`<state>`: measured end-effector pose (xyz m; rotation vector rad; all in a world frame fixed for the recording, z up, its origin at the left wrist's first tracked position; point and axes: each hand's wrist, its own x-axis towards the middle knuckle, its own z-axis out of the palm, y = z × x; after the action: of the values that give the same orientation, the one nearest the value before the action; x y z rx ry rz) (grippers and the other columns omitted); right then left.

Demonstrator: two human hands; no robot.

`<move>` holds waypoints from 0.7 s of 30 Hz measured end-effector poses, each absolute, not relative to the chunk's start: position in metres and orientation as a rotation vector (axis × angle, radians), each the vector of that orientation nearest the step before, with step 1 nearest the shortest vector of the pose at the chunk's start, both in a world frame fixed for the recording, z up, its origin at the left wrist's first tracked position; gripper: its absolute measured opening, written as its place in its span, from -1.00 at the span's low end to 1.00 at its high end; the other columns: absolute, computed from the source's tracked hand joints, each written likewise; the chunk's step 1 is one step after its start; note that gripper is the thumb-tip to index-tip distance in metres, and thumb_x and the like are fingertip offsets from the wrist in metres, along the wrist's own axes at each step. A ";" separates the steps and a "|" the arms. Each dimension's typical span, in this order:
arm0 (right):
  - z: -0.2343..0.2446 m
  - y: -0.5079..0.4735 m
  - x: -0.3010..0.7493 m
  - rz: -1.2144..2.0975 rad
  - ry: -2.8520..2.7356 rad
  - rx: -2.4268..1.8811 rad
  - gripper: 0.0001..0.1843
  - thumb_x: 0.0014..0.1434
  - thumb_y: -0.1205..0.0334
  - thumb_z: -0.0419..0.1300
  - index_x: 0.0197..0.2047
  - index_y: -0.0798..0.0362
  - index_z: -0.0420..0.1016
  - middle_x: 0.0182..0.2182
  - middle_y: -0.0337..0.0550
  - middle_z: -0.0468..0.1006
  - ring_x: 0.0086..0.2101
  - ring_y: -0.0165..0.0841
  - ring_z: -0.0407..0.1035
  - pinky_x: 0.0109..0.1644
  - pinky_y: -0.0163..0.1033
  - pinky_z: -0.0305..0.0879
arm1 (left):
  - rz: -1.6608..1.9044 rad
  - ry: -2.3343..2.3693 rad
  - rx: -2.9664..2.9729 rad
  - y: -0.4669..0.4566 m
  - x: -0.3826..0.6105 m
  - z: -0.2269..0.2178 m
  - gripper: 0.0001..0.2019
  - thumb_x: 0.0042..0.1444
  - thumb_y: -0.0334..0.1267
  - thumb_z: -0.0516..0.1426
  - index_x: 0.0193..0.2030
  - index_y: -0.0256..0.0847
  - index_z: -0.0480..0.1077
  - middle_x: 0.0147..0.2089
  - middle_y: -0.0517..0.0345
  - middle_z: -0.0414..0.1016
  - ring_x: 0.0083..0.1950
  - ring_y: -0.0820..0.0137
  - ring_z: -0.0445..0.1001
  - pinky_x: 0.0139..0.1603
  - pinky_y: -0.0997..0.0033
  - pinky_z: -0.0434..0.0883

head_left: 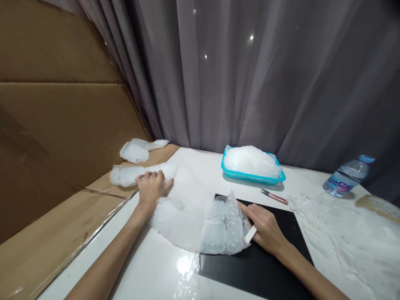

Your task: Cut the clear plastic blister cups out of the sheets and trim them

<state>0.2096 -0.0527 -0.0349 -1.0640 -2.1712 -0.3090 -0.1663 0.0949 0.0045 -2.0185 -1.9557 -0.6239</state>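
A white, fan-shaped piece of soft padding (pixel 181 227) lies across the white table, its right end made of translucent, dotted, segmented pads (pixel 217 229). My right hand (pixel 264 227) is closed at that right edge, over a black mat (pixel 284 225). A narrow white strip (pixel 250 234) sticks out by its fingers; the thumb is mostly hidden. My left hand (pixel 153 187) rests with fingers spread on a long white padded piece (pixel 125 176) beyond the padding's left end. Where the two white pieces meet is hard to make out.
A blue basket (pixel 253 178) heaped with white fluff stands at the back. Pink-handled thread snips (pixel 275 196) lie beside the mat. A water bottle (pixel 346 177) and a spread of white fibre (pixel 353 241) are at right. Cardboard (pixel 62 137) walls the left side, with another white padded piece (pixel 137 151) nearby.
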 end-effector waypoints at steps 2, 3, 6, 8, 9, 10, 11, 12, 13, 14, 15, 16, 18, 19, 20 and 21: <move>-0.036 -0.052 0.210 -0.301 -2.168 -1.073 -0.45 0.38 0.43 -0.01 0.39 0.06 0.29 -0.25 -0.07 0.62 -0.28 -0.21 0.53 -0.17 -0.15 0.51 | -0.666 -1.999 -1.998 0.095 -0.171 0.007 -0.74 0.15 -0.04 0.09 -0.32 -0.18 0.45 -0.19 -0.28 0.59 0.13 -0.22 0.39 0.19 -0.29 0.17; -0.038 -0.052 0.211 -0.303 -2.166 -1.074 -0.46 0.37 0.43 0.00 0.37 0.07 0.31 -0.24 -0.06 0.63 -0.26 -0.21 0.53 -0.16 -0.14 0.51 | -0.697 -2.021 -1.987 0.096 -0.174 0.009 -0.74 0.18 -0.06 0.05 -0.31 -0.18 0.44 -0.18 -0.28 0.60 0.13 -0.21 0.41 0.19 -0.28 0.18; -0.042 -0.051 0.212 -0.337 -2.158 -1.064 -0.56 0.34 0.44 0.00 0.22 0.10 0.45 -0.23 -0.01 0.64 -0.23 -0.17 0.54 -0.15 -0.11 0.51 | -0.797 -2.070 -2.014 0.099 -0.180 0.015 -0.71 0.26 -0.06 0.01 -0.28 -0.18 0.44 -0.19 -0.24 0.61 0.10 -0.15 0.49 0.23 -0.24 0.21; -0.044 -0.050 0.213 -0.348 -2.157 -1.063 -0.64 0.33 0.43 0.00 0.09 0.10 0.51 -0.25 0.01 0.63 -0.25 -0.16 0.53 -0.18 -0.10 0.50 | -0.847 -2.064 -2.117 0.100 -0.179 0.019 -0.73 0.24 -0.02 0.07 -0.25 -0.15 0.46 -0.14 -0.19 0.64 0.15 -0.12 0.50 0.30 -0.23 0.18; -0.044 -0.050 0.213 -0.344 -2.160 -1.067 -0.66 0.33 0.43 0.01 0.05 0.10 0.52 -0.26 0.01 0.63 -0.26 -0.16 0.52 -0.19 -0.11 0.49 | -0.864 -2.049 -2.192 0.100 -0.176 0.021 -0.75 0.22 -0.01 0.10 -0.22 -0.13 0.47 -0.09 -0.15 0.65 0.22 -0.11 0.49 0.35 -0.22 0.14; -0.043 -0.050 0.213 -0.338 -2.164 -1.067 -0.67 0.33 0.43 0.01 0.04 0.10 0.52 -0.27 0.00 0.62 -0.27 -0.17 0.51 -0.20 -0.12 0.48 | -0.878 -2.030 -2.275 0.098 -0.171 0.023 -0.76 0.22 -0.02 0.12 -0.18 -0.10 0.49 -0.02 -0.12 0.65 0.29 -0.09 0.45 0.40 -0.21 0.10; -0.041 -0.051 0.213 -0.329 -2.174 -1.064 -0.66 0.32 0.43 0.01 0.05 0.10 0.52 -0.27 -0.01 0.61 -0.28 -0.17 0.50 -0.20 -0.13 0.47 | -0.885 -2.010 -2.369 0.096 -0.165 0.025 -0.76 0.23 -0.02 0.12 -0.14 -0.07 0.50 0.04 -0.09 0.63 0.36 -0.05 0.40 0.43 -0.19 0.08; -0.039 -0.051 0.213 -0.314 -2.188 -1.058 -0.63 0.30 0.44 0.02 0.09 0.10 0.50 -0.27 -0.03 0.60 -0.28 -0.19 0.48 -0.21 -0.14 0.46 | -0.883 -1.990 -2.476 0.093 -0.158 0.028 -0.75 0.25 -0.01 0.11 -0.10 -0.05 0.51 0.08 -0.05 0.63 0.38 -0.02 0.39 0.44 -0.15 0.10; -0.037 -0.051 0.213 -0.293 -2.206 -1.052 -0.59 0.27 0.46 0.02 0.12 0.10 0.49 -0.28 -0.04 0.58 -0.30 -0.20 0.46 -0.22 -0.16 0.44 | -0.872 -1.963 -2.601 0.089 -0.151 0.030 -0.71 0.27 0.02 0.09 -0.05 -0.04 0.52 0.12 -0.02 0.62 0.38 0.02 0.40 0.44 -0.08 0.15; -0.035 -0.052 0.213 -0.267 -2.225 -1.049 -0.54 0.23 0.47 0.02 0.15 0.09 0.48 -0.30 -0.07 0.55 -0.31 -0.21 0.44 -0.24 -0.17 0.42 | -0.850 -1.931 -2.737 0.084 -0.144 0.032 -0.66 0.29 0.06 0.07 0.02 -0.02 0.52 0.15 0.01 0.60 0.35 0.06 0.43 0.41 0.01 0.22; -0.034 -0.052 0.213 -0.237 -2.242 -1.047 -0.51 0.17 0.48 0.03 0.14 0.08 0.49 -0.32 -0.08 0.52 -0.32 -0.21 0.40 -0.26 -0.18 0.40 | -0.813 -1.896 -2.881 0.079 -0.137 0.033 -0.60 0.31 0.12 0.05 0.08 -0.01 0.52 0.18 0.03 0.59 0.29 0.09 0.49 0.35 0.11 0.32; -0.033 -0.053 0.212 -0.207 -2.254 -1.046 -0.51 0.12 0.48 0.05 0.09 0.07 0.51 -0.33 -0.09 0.49 -0.33 -0.21 0.37 -0.27 -0.19 0.38 | -0.754 -1.864 -3.021 0.073 -0.131 0.035 -0.56 0.30 0.16 0.07 0.12 -0.01 0.52 0.19 0.03 0.58 0.24 0.10 0.52 0.27 0.18 0.40; -0.032 -0.053 0.212 -0.167 -2.261 -1.043 -0.55 0.02 0.48 0.08 -0.03 0.06 0.54 -0.32 -0.08 0.45 -0.30 -0.19 0.33 -0.28 -0.18 0.35 | -0.602 -1.802 -3.258 0.062 -0.123 0.037 -0.51 0.18 0.21 0.19 0.11 -0.03 0.56 0.15 0.01 0.60 0.12 0.09 0.58 0.13 0.25 0.48; -0.031 -0.053 0.212 -0.155 -2.260 -1.039 -0.57 -0.02 0.48 0.09 -0.08 0.06 0.54 -0.29 -0.06 0.44 -0.28 -0.18 0.33 -0.27 -0.18 0.35 | -0.526 -1.781 -3.344 0.057 -0.120 0.038 -0.50 0.13 0.20 0.25 0.08 -0.04 0.58 0.10 0.00 0.61 0.06 0.10 0.59 0.07 0.27 0.50; -0.031 -0.053 0.211 -0.141 -2.258 -1.035 -0.58 -0.04 0.49 0.10 -0.09 0.06 0.53 -0.25 -0.04 0.44 -0.25 -0.17 0.32 -0.25 -0.17 0.36 | -0.455 -1.770 -3.410 0.052 -0.118 0.038 -0.49 0.09 0.18 0.28 0.08 -0.05 0.58 0.04 0.01 0.61 -0.01 0.11 0.59 0.00 0.29 0.50; -0.031 -0.053 0.211 -0.126 -2.257 -1.034 -0.56 -0.04 0.50 0.10 -0.08 0.07 0.53 -0.21 -0.02 0.43 -0.22 -0.16 0.32 -0.23 -0.16 0.36 | -0.394 -1.766 -3.462 0.047 -0.116 0.039 -0.48 0.08 0.16 0.30 0.10 -0.05 0.58 -0.03 0.02 0.60 -0.08 0.14 0.58 -0.06 0.31 0.50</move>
<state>0.2111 -0.0526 -0.0314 -1.0340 -2.2572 -0.1256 -0.1163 0.0474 0.0395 -3.4616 -1.7658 -0.3943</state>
